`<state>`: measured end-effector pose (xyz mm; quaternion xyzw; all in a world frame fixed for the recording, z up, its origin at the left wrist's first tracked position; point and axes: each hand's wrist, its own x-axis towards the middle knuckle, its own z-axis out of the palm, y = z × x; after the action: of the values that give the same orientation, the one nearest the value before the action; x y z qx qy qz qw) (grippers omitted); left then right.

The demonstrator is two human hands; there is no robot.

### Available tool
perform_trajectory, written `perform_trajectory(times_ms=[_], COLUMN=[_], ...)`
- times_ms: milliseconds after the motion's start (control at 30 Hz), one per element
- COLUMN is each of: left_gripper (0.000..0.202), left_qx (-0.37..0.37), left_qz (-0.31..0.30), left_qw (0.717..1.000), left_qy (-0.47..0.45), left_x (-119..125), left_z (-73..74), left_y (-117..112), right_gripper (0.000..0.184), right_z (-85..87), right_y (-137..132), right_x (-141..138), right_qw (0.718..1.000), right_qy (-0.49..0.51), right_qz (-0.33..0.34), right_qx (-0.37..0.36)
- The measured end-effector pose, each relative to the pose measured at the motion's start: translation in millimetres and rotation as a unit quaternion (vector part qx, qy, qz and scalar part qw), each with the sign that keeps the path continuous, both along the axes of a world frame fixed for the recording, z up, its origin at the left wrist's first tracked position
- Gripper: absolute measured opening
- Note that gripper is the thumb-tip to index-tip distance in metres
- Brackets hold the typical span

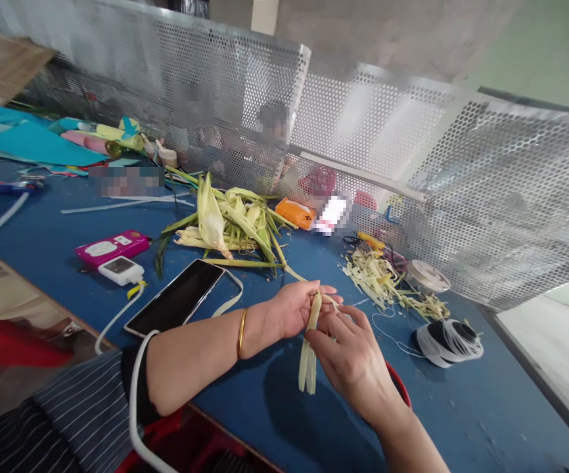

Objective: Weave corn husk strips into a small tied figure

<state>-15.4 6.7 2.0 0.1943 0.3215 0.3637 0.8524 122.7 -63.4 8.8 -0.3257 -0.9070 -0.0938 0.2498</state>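
A pale corn husk piece (pixel 308 348) hangs between my two hands, its lower end split into narrow strips. My left hand (pixel 295 307) is turned palm up, with its fingers closed around the upper end of the husk. From the right, my right hand (pixel 352 351) pinches at the husk between thumb and fingers. A thin pale strip runs between my fingers near the top; its exact path is partly hidden. Beyond my hands lies a heap of green and cream corn husks (pixel 211 220). To the right of them sits a spool of white string (pixel 449 343), its thread trailing leftward.
A black-screened phone (pixel 179 299) lies left of my forearm, near a magenta box (pixel 112 247) and a cabled white device (pixel 121 270). Husk scraps (pixel 376 276), a tape roll (pixel 428 276) and an orange packet (pixel 294 213) stand before the perforated metal screen (pixel 358 125).
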Motion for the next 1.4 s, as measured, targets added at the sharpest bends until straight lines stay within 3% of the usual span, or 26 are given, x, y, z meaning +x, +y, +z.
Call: perform_trajectory(times_ms=[133, 200, 267, 333, 500, 600, 700, 767, 800, 900, 1000, 1100, 1167, 1267, 1333, 1400], left_gripper=[0.031, 0.029, 0.029, 0.032, 0.028, 0.023, 0.019, 0.018, 0.018, 0.017, 0.017, 0.017, 0.016, 0.015, 0.016, 0.016], left_qx=[0.020, 0.040, 0.053, 0.065, 0.098, 0.127, 0.121, 0.106, 0.101, 0.091, 0.091, 0.086, 0.074, 0.052, 0.050, 0.057], left_qz=[-0.009, -0.025, -0.049, -0.078, -0.105, -0.099, -0.089, -0.051, -0.028, 0.033, 0.060, 0.057, 0.052, 0.055, 0.062, 0.071], left_qw=[1.000, 0.998, 0.995, 0.991, 0.984, 0.977, 0.976, 0.981, 0.984, 0.985, 0.982, 0.982, 0.986, 0.993, 0.994, 0.994], left_qy=[0.016, 0.043, 0.072, 0.086, 0.102, 0.137, 0.155, 0.151, 0.148, 0.144, 0.155, 0.156, 0.139, 0.095, 0.071, 0.060], left_x=[1.3, 2.2, 3.2, 4.0, 3.8, 2.9, 1.6, 0.4, -0.3, -2.4, -4.0, -5.8, -7.6, -9.8, -10.0, -8.8], left_z=[1.8, 1.0, -0.5, -1.8, -1.8, 0.9, 4.0, 5.4, 5.9, 7.3, 9.6, 12.0, 12.8, 12.3, 11.2, 10.0], left_y=[-2.9, -4.5, -5.9, -6.9, -10.2, -13.0, -13.3, -11.0, -9.3, -4.2, -1.7, -0.3, 1.6, 4.9, 5.9, 5.3], right_gripper=[0.019, 0.010, 0.011, 0.019, 0.024, 0.028, 0.033, 0.037, 0.039, 0.045, 0.044, 0.042, 0.037, 0.024, 0.024, 0.023], right_z=[-2.3, -2.3, -2.1, -2.7, -13.2, -22.8, -26.2, -23.0, -20.3, -12.6, -12.6, -17.6, -19.0, -15.8, -13.6, -15.4], right_y=[-0.8, -0.3, 3.3, 10.7, 34.0, 41.6, 42.7, 39.8, 37.2, 26.4, 17.8, 17.1, 18.5, 16.7, 11.8, 6.5], right_x=[1.8, 6.9, 14.0, 21.5, 33.3, 34.8, 34.7, 32.0, 29.2, 16.1, 5.3, 7.7, 14.0, 18.5, 14.6, 6.2], right_qw=[0.993, 0.962, 0.891, 0.802, 0.633, 0.570, 0.548, 0.562, 0.583, 0.672, 0.731, 0.784, 0.838, 0.926, 0.957, 0.971], right_qy=[0.116, 0.256, 0.413, 0.540, 0.687, 0.703, 0.694, 0.683, 0.670, 0.573, 0.460, 0.382, 0.306, 0.201, 0.167, 0.165], right_qz=[0.003, -0.045, -0.121, -0.176, -0.193, -0.203, -0.229, -0.244, -0.240, -0.170, -0.103, -0.141, -0.200, -0.267, -0.232, -0.167], right_qx=[-0.029, -0.085, -0.145, -0.187, -0.301, -0.373, -0.407, -0.397, -0.392, -0.438, -0.493, -0.469, -0.405, -0.175, -0.042, -0.054])
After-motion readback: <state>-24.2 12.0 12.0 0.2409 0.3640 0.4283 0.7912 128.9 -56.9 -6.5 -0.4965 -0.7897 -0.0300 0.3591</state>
